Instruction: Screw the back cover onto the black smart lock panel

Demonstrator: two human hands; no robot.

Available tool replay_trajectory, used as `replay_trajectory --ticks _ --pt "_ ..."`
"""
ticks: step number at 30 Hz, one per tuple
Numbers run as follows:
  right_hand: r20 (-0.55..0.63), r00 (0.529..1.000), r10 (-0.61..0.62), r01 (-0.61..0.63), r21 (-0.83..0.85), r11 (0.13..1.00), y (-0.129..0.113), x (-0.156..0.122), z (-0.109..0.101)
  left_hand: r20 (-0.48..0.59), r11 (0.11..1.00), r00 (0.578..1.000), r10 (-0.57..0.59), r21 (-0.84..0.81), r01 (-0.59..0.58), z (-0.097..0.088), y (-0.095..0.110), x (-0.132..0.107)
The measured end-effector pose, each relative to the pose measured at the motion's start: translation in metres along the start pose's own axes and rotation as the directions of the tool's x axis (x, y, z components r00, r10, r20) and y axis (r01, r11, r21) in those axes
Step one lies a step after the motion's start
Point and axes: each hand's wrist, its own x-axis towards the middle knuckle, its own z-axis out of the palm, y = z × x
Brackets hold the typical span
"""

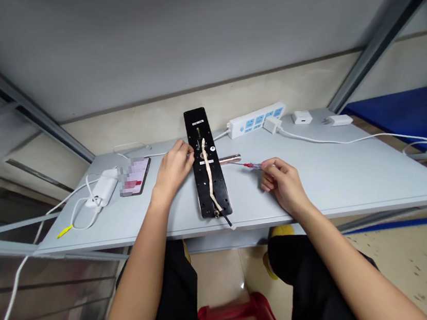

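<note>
A long black lock panel (203, 192) lies on the shelf with its back face up, showing screw holes, small labels and metal parts. A cream-wrapped cable (209, 173) runs down its middle and ends in a dark plug past the near end. A shiny metal lever handle (231, 159) sticks out from its right side. My left hand (175, 165) is at the panel's left edge, fingers pinched together; what they hold is too small to make out. My right hand (283, 182) grips a small screwdriver (253, 166) with a red and clear handle, its shaft pointing left toward the lever handle.
A phone (136, 175) and a white power bank (104, 186) with cables lie left on the grey shelf (317, 183). Behind stand a white power strip (257, 119) and several white chargers (301, 117). Metal posts frame both sides. A red stool (239, 310) is below.
</note>
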Motion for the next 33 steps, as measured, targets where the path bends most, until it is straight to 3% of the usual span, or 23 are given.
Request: replay_trajectory --ticks 5,12,15,18,20,23,28,33 --pt "-0.036 0.998 -0.057 0.056 -0.013 0.998 0.0 -0.002 0.0 -0.039 0.999 0.999 -0.018 -0.034 0.017 0.004 -0.004 -0.004" --pt "-0.088 0.996 -0.024 0.026 0.019 0.999 -0.011 -0.011 0.005 -0.107 0.942 0.977 -0.183 -0.303 0.144 0.019 -0.004 -0.005" --pt "-0.104 0.988 -0.114 0.112 -0.02 0.993 -0.022 -0.021 0.013 -0.066 0.777 0.909 -0.411 -0.547 0.311 0.027 0.0 -0.001" --pt "-0.091 0.97 -0.224 0.213 -0.123 0.969 -0.032 -0.034 0.022 0.184 0.46 0.788 -0.587 -0.726 0.512 0.033 0.006 0.001" --pt "-0.06 0.965 -0.256 0.244 -0.157 0.957 -0.035 -0.042 0.027 0.371 0.292 0.744 -0.556 -0.75 0.593 0.034 0.009 -0.002" --pt "-0.018 0.966 -0.259 0.254 -0.136 0.958 -0.035 -0.051 0.033 0.506 0.177 0.725 -0.467 -0.75 0.637 0.033 0.01 -0.012" --pt "-0.017 0.965 -0.261 0.259 -0.085 0.962 -0.028 -0.06 0.039 0.629 0.12 0.708 -0.322 -0.715 0.689 0.025 0.006 -0.032" --pt "-0.047 0.941 -0.335 0.334 -0.024 0.942 -0.023 -0.067 0.043 0.728 0.129 0.643 -0.238 -0.633 0.764 0.012 0.008 -0.051"
